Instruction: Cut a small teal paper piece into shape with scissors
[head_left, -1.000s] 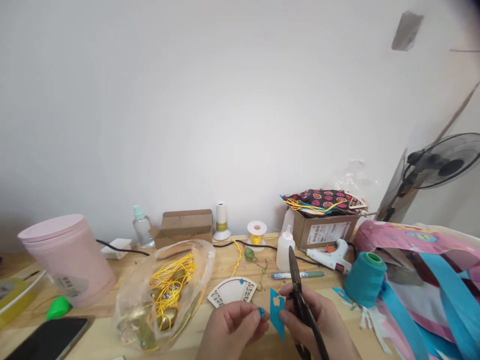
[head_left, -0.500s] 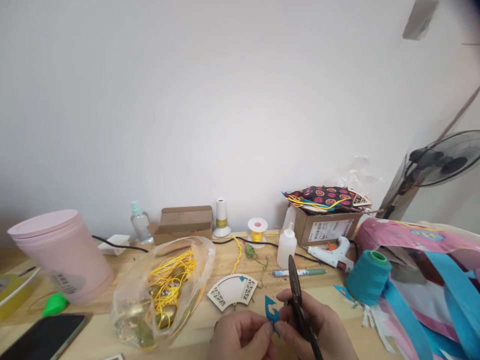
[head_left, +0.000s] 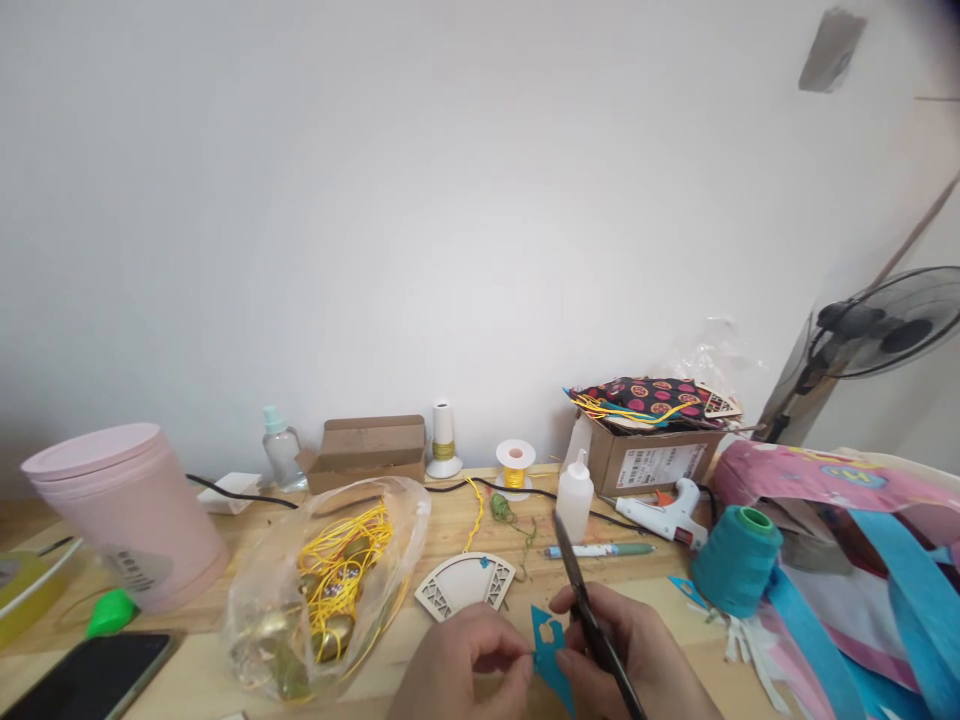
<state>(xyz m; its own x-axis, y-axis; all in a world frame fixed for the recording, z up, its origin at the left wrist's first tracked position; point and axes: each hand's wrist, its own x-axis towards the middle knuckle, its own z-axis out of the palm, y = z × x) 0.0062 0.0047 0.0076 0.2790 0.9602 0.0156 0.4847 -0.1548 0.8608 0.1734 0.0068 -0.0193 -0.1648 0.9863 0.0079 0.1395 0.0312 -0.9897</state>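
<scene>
Left hand (head_left: pixel 469 665) fingertips pinched on the left edge of the blue paper piece (head_left: pixel 547 645). Right hand (head_left: pixel 637 665) closed around the black scissors (head_left: pixel 589 610) and also touching the paper's right side. Paper sits between the two hands, upright, long axis roughly vertical, cut-out hole near its top; both hands equally close. Scissor blades look closed, tip pointing up and away-left above the paper.

Just beyond the hands: wooden fan-shaped cutout (head_left: pixel 465 583). Left of the left hand: clear bag of yellow cord (head_left: pixel 330 580). Right of the right hand: teal thread cone (head_left: pixel 736 560). Farther out: glue gun (head_left: pixel 664 515), white squeeze bottle (head_left: pixel 575 497), labelled cardboard box (head_left: pixel 649 462); label print unreadable.
</scene>
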